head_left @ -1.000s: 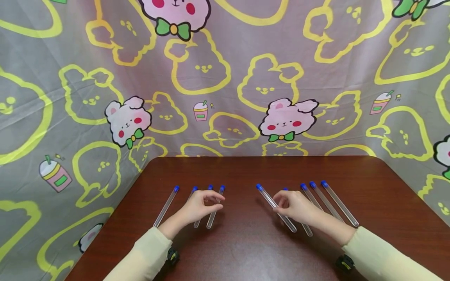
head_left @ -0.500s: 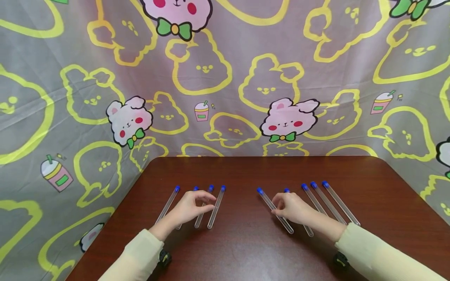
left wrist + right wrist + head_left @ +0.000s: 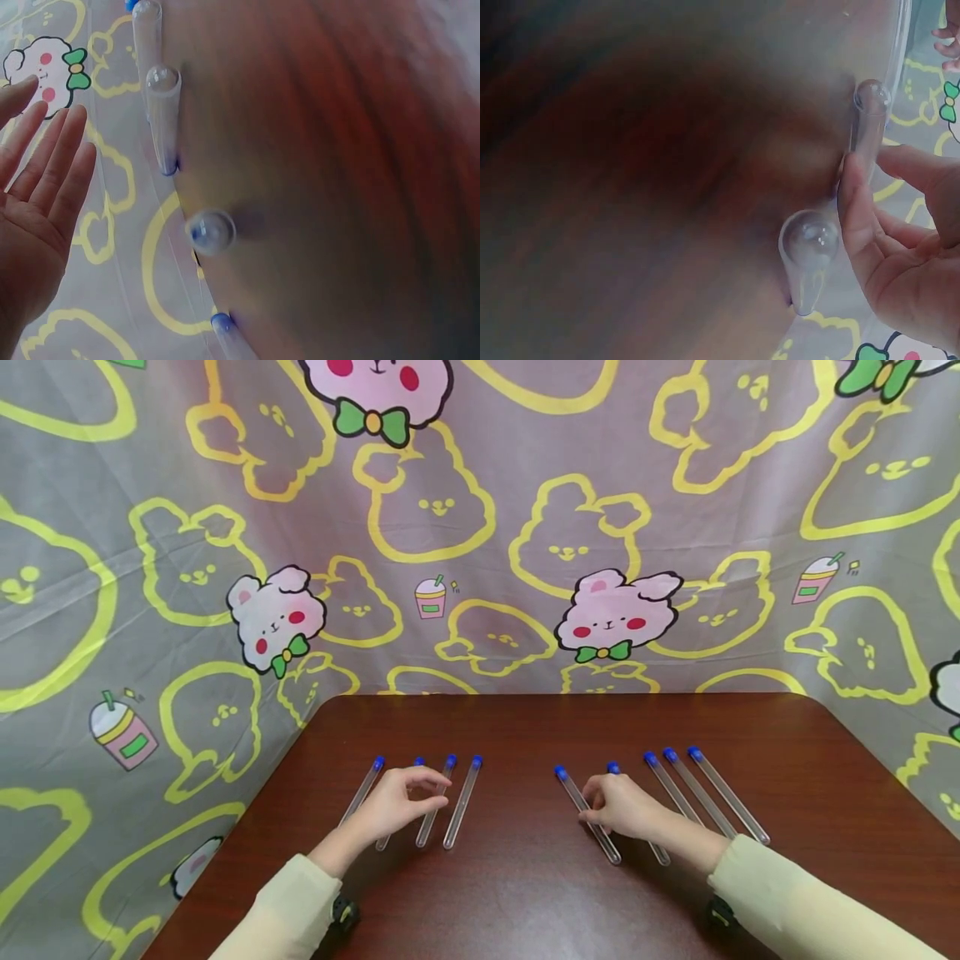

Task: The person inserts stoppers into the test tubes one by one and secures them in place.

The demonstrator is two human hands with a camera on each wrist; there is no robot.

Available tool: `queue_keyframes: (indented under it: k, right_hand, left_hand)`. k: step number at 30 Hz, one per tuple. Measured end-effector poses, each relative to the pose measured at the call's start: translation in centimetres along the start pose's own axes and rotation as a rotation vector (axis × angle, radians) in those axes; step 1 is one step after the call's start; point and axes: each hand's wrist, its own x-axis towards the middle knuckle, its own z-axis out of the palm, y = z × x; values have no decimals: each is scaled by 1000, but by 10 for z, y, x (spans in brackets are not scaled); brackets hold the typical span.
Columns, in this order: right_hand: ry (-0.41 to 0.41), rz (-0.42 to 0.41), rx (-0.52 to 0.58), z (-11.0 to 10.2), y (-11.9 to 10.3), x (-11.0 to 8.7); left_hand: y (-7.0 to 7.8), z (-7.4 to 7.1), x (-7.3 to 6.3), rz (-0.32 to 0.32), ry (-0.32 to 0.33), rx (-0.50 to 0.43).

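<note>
My right hand (image 3: 626, 802) pinches a clear test tube (image 3: 606, 845) with a blue cap between thumb and fingers, at the inner end of the right-hand row. In the right wrist view the held test tube (image 3: 868, 124) runs between the fingertips, close over the table. A second test tube (image 3: 808, 247) lies beside that hand. My left hand (image 3: 401, 797) hovers over the left-hand row with thumb and fingers apart, holding nothing. Nearest its fingertips is a capped test tube (image 3: 461, 806). In the left wrist view the left hand's (image 3: 34, 232) fingers are extended.
Several capped test tubes lie slanted in two rows on the brown table (image 3: 510, 893), the right row including a test tube (image 3: 727, 793) at its outer end. Forearms partly cover some tubes. A patterned curtain (image 3: 480, 527) encloses the back and sides.
My left hand has drawn back to the left, away from the innermost left tube. The right hand's tube has lowered and turned, its cap shifting nearer and its round end inward.
</note>
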Motion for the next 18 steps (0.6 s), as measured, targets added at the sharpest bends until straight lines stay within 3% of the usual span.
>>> queue_keyframes:
  k: [8,18]
  right_hand:
    - [-21,-55,87,3,1,2]
    - [-28,-45,125,5,0,4]
  left_hand:
    - [-3,-11,-9,-18,55,50]
    - [-5,-19,-16,-43,66,58]
